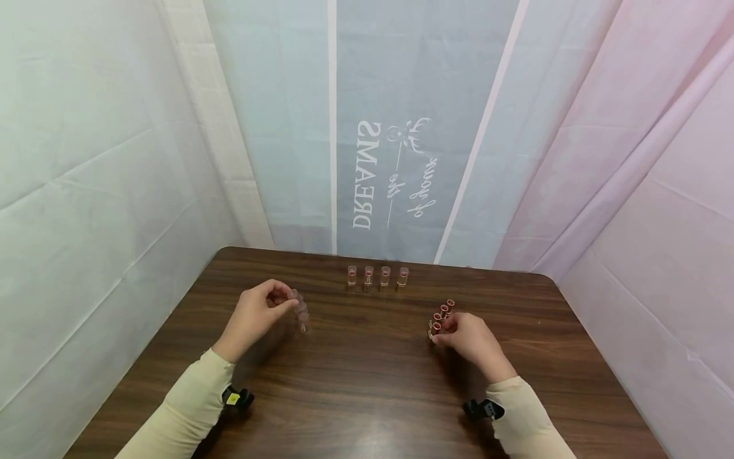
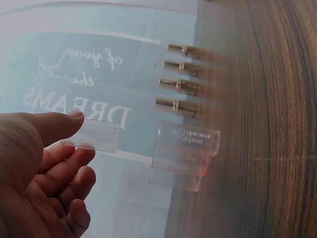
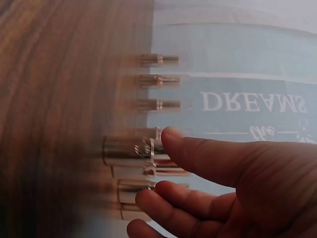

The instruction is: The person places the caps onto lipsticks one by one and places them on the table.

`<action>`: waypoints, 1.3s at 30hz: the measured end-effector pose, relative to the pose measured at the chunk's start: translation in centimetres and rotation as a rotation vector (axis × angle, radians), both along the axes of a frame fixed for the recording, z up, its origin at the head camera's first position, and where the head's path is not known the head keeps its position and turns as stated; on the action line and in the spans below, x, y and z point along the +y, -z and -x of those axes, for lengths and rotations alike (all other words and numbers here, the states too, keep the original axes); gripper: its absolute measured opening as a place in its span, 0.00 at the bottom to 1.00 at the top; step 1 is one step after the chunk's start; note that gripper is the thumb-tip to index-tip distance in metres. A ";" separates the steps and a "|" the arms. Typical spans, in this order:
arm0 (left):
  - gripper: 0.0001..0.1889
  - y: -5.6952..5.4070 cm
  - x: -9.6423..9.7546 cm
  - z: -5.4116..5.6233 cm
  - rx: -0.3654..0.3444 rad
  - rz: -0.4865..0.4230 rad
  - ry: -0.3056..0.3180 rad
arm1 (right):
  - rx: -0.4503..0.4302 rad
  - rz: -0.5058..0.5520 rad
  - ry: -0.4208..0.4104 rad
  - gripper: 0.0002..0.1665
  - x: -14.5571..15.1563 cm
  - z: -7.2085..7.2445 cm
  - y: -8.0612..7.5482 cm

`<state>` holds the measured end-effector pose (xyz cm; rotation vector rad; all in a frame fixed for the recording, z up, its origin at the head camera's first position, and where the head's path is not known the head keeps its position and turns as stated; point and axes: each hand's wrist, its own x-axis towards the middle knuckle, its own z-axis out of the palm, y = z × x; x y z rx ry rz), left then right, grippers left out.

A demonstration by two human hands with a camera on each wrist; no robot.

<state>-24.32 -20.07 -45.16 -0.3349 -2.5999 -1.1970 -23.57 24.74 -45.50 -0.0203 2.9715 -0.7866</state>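
My left hand pinches a clear lipstick cap between thumb and index finger, its other fingers curled loosely below. Beside it several more clear caps stand close together in a short row. Over on the right, my right hand is at a row of uncapped lipsticks with red tips and gold-toned bases. In the right wrist view its thumb tip overlaps the upper end of the nearest lipstick. Thumb and index finger stand apart there, and the fingers cover parts of the lipsticks behind.
Several capped lipsticks stand upright in a line near the far edge of the brown wooden table. Beyond it hangs a pale curtain with mirrored lettering. White cloth flanks both sides. Each wrist carries a black strap-on camera.
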 end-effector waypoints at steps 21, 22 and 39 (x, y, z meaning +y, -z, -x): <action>0.11 -1.1 1.3 -1.1 0.012 -0.047 0.076 | -0.025 -0.115 0.095 0.20 -2.2 -0.4 1.6; 0.11 -1.0 1.4 -1.1 0.012 -0.046 0.077 | -0.025 -0.117 0.099 0.20 -2.2 -0.3 1.6; 0.10 -0.5 1.5 -1.0 0.032 -0.042 0.089 | 0.125 0.024 0.038 0.13 0.0 -1.4 -3.1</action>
